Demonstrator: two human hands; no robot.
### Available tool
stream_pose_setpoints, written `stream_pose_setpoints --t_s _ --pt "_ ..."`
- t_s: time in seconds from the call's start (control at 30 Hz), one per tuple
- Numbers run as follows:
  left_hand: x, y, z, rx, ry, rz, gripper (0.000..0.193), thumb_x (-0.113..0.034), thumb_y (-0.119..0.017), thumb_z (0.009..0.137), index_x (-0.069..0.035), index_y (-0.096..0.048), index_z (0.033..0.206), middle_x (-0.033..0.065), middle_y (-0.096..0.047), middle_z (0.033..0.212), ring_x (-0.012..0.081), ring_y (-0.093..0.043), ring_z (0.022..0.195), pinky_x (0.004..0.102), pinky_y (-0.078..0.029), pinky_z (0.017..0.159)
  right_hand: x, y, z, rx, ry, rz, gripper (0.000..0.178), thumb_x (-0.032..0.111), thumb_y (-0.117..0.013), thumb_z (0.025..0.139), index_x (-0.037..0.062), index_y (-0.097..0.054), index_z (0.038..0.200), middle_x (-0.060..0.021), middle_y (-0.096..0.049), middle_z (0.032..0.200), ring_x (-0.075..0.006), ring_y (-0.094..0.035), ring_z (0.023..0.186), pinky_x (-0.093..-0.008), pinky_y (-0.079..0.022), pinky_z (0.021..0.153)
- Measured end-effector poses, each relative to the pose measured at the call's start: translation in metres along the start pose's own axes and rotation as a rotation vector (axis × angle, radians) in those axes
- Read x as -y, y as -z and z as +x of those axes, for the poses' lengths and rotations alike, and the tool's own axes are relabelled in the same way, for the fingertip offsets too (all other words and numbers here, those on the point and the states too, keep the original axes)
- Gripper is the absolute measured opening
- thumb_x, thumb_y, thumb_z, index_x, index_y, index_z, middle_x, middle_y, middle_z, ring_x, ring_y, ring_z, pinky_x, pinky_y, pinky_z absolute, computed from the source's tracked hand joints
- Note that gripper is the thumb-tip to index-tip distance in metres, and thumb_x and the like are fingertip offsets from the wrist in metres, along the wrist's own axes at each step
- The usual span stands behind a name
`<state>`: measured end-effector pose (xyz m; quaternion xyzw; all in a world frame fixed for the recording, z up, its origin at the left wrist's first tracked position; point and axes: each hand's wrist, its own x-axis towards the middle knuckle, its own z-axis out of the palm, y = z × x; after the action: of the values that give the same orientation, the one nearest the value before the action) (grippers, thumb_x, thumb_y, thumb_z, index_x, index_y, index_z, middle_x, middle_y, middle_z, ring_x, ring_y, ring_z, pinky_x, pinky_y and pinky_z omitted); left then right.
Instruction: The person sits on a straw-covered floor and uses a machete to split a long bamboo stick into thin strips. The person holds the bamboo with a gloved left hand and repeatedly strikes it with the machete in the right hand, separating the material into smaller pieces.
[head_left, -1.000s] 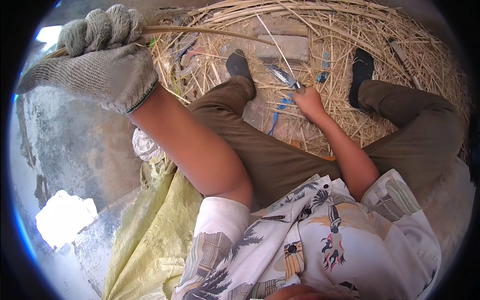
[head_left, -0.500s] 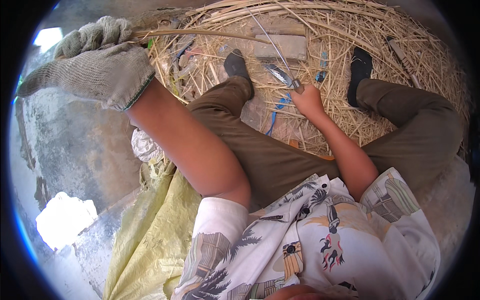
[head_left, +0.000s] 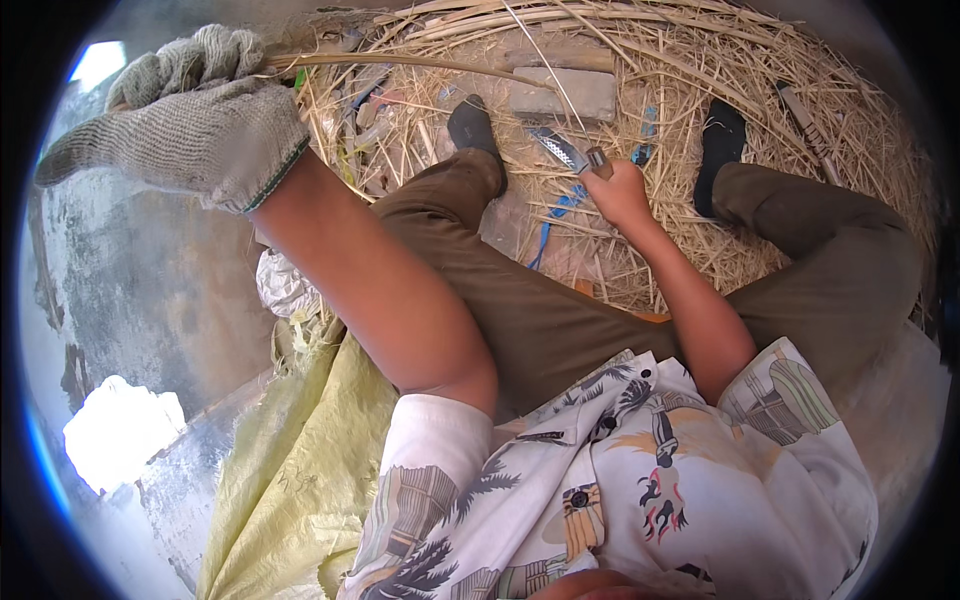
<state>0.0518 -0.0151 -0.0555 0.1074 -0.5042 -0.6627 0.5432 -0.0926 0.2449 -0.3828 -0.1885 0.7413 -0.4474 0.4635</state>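
Note:
My left hand (head_left: 180, 125), in a grey knitted glove, is raised at the upper left with its fingers wrapped round a long tan strip (head_left: 400, 60). The strip runs rightward above the floor, its far end by a grey brick (head_left: 565, 95). My bare right hand (head_left: 622, 190), between my legs, is closed round the brown handle of a knife (head_left: 597, 158) with a long, thin blade. That blade points up and away, passing in front of the brick. Just left of the handle is a silver piece dotted with holes (head_left: 558, 148); whether it touches my hand, I cannot tell.
Loose straw (head_left: 690, 60) covers the floor ahead and to the right. A brown-handled tool (head_left: 810, 125) lies on it beyond my right foot. Blue straps (head_left: 568, 202) lie between my legs. At my left are a yellow woven sack (head_left: 300, 480) and crumpled white wrapping (head_left: 285, 285).
The knife has turned slightly in my right hand, its blade now looking thinner and brighter. My left hand has risen a little, still holding the strip.

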Motion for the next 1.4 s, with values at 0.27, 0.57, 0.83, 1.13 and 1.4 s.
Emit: stream_pose_setpoints --t_s 0.27,0.57,0.83,1.13,1.4 --pt "-0.001 -0.004 -0.004 0.156 0.058 -0.076 0.077 -0.095 -0.039 0.068 -0.02 -0.045 0.053 -0.003 -0.037 0.05 0.0135 -0.029 0.045 0.0297 -0.023 0.045 -0.028 -0.003 0.006 0.184 -0.442 0.179 0.016 0.014 -0.063 0.075 -0.0003 -0.057 0.073 -0.0066 -0.051 0.056 -0.0191 -0.05 0.044 -0.0361 -0.04 0.043" --pt "0.048 -0.039 -0.014 0.313 0.14 0.028 0.076 -0.092 -0.039 0.072 -0.018 -0.045 0.057 -0.0025 -0.038 0.052 0.0132 -0.029 0.046 0.0304 -0.024 0.046 -0.016 -0.005 0.002 0.14 -0.349 0.171 0.015 0.014 -0.062 0.075 0.0018 -0.057 0.069 -0.0055 -0.051 0.055 -0.0174 -0.049 0.043 -0.0347 -0.04 0.042" --pt "0.003 -0.053 -0.028 0.193 -0.011 -0.118 0.067 -0.083 -0.047 0.08 -0.022 -0.045 0.052 -0.0062 -0.036 0.05 0.0115 -0.027 0.042 0.0296 -0.022 0.043 0.003 -0.01 -0.009 0.007 0.064 -0.135 0.029 0.024 -0.063 0.077 -0.0049 -0.062 0.074 -0.0195 -0.061 0.064 -0.0328 -0.062 0.062 -0.0413 -0.048 0.062" --pt "-0.091 -0.028 -0.055 -0.008 -0.352 0.1 0.046 -0.048 -0.053 0.087 -0.022 -0.044 0.05 -0.0052 -0.046 0.049 0.0115 -0.039 0.04 0.0286 -0.03 0.042 0.015 0.003 -0.005 -0.206 0.111 -0.101 0.026 0.021 -0.062 0.079 -0.0036 -0.062 0.07 -0.016 -0.061 0.062 -0.0276 -0.062 0.059 -0.0405 -0.047 0.059" --pt "-0.113 -0.024 -0.083 -0.226 -0.499 0.125 0.052 -0.056 -0.052 0.087 -0.022 -0.042 0.049 -0.0059 -0.043 0.047 0.0107 -0.036 0.038 0.0279 -0.029 0.042 0.031 0.007 -0.005 0.059 0.034 0.274 0.023 0.016 -0.066 0.08 -0.0047 -0.062 0.071 -0.0042 -0.057 0.056 -0.0175 -0.054 0.05 -0.034 -0.044 0.052"
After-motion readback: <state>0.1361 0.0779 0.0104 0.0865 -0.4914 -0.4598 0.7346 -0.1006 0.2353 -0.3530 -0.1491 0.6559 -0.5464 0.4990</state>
